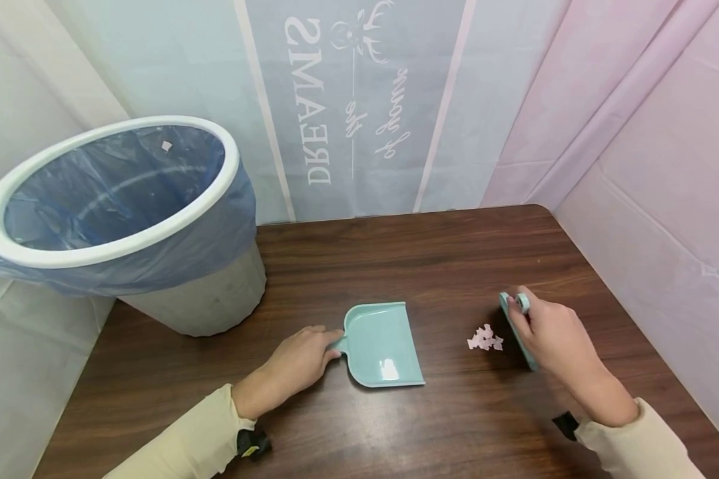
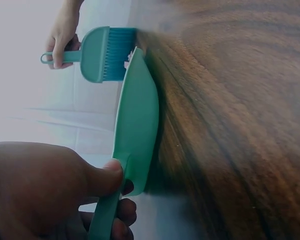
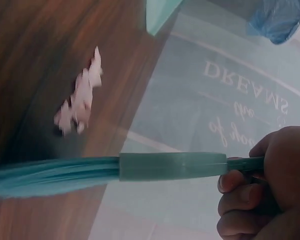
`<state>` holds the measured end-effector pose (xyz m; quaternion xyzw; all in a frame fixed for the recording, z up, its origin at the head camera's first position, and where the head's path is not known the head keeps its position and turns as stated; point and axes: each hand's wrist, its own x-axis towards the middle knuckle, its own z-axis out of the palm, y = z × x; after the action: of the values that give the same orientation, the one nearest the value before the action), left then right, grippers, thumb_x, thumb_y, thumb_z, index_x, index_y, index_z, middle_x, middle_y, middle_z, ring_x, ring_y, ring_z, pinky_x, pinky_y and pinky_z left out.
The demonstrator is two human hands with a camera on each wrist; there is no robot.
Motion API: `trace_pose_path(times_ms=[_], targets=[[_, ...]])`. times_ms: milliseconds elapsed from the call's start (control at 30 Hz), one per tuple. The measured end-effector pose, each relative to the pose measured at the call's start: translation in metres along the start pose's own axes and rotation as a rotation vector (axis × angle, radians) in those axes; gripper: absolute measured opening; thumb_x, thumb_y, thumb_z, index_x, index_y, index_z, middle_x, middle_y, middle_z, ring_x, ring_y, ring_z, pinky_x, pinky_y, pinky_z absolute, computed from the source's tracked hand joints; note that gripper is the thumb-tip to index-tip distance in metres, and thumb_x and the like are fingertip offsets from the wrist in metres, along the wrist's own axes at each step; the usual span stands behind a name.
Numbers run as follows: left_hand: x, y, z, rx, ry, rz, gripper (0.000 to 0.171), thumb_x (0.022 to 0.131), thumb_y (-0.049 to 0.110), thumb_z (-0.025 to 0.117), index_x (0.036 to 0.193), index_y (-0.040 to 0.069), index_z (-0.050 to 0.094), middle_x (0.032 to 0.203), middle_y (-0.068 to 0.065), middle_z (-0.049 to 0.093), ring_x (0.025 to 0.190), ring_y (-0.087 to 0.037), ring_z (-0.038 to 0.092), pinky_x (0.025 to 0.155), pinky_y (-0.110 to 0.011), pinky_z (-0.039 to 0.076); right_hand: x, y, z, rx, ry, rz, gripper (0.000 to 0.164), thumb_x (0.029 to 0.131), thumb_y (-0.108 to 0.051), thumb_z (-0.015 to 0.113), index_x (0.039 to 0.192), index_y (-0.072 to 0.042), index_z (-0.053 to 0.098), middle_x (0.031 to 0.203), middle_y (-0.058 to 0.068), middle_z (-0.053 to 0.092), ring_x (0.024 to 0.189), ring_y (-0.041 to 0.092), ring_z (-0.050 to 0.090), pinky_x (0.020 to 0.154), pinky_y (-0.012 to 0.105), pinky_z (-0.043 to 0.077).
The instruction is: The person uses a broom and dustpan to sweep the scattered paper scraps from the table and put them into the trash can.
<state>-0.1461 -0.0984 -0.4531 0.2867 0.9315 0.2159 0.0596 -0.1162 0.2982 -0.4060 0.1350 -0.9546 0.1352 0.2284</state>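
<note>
A mint-green dustpan (image 1: 380, 342) lies on the wooden table, its straight open edge toward the right. My left hand (image 1: 299, 359) grips its short handle, thumb on top in the left wrist view. In my right hand (image 1: 560, 336) is the handle of a small matching hand brush (image 3: 172, 166), held upright with its teal bristles (image 3: 55, 175) down at the table. Between the brush and the dustpan sits a small pile of pale pink paper scraps (image 1: 485, 338), closer to the brush. The dustpan's tray holds no scraps.
At the left stands a grey bin (image 1: 210, 299) with a white rim (image 1: 236, 159) and a blue plastic liner (image 1: 126, 179). One pale scrap (image 1: 166, 146) clings inside the liner. Fabric-covered walls (image 1: 359, 106) enclose the table (image 1: 395, 253) at the back and sides.
</note>
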Motion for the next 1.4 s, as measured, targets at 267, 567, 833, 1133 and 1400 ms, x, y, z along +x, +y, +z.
trace_pose_path(times_ms=[267,567,833,1133,1400], targets=[[0.001,0.002,-0.002,0.012,-0.02,-0.007,0.034,0.098,0.016,0.069,0.129,0.001,0.068,0.119,-0.017,0.071,0.111,-0.035,0.066,0.092,-0.049,0.055,0.004,-0.023,0.013,0.064,0.025,-0.023,0.036,0.099,-0.006,0.063,0.077,-0.015,0.037,0.059,-0.011,0.022,0.05,-0.002,0.016,0.046,0.02,0.02],[0.002,0.003,-0.003,0.021,-0.016,-0.002,0.034,0.097,0.016,0.07,0.128,0.001,0.068,0.113,-0.016,0.072,0.104,-0.033,0.068,0.087,-0.047,0.057,0.011,-0.048,0.027,0.122,0.026,-0.054,0.035,0.099,-0.003,0.062,0.078,-0.014,0.037,0.061,-0.013,0.019,0.053,-0.003,0.012,0.047,0.018,0.017],[0.002,0.004,-0.004,0.03,-0.019,-0.001,0.034,0.097,0.016,0.07,0.127,0.001,0.069,0.109,-0.015,0.072,0.101,-0.033,0.068,0.084,-0.046,0.057,0.021,-0.068,0.035,0.199,0.035,-0.06,0.027,0.098,-0.002,0.064,0.08,-0.013,0.046,0.059,-0.013,0.023,0.051,-0.004,0.015,0.045,0.019,0.02],[0.001,0.005,-0.004,0.03,-0.034,-0.007,0.034,0.097,0.016,0.071,0.128,0.002,0.069,0.105,-0.015,0.071,0.098,-0.032,0.068,0.081,-0.046,0.058,0.027,-0.084,0.045,0.295,0.064,-0.06,0.021,0.097,0.0,0.063,0.083,-0.011,0.054,0.058,-0.015,0.026,0.048,-0.004,0.022,0.043,0.019,0.024],[0.001,0.005,-0.005,0.019,-0.04,-0.015,0.033,0.097,0.015,0.07,0.128,0.002,0.068,0.112,-0.017,0.071,0.104,-0.034,0.068,0.084,-0.049,0.057,0.03,-0.096,0.05,0.353,0.089,-0.039,0.021,0.099,-0.001,0.061,0.083,-0.012,0.053,0.058,-0.015,0.028,0.047,-0.004,0.025,0.041,0.019,0.025]])
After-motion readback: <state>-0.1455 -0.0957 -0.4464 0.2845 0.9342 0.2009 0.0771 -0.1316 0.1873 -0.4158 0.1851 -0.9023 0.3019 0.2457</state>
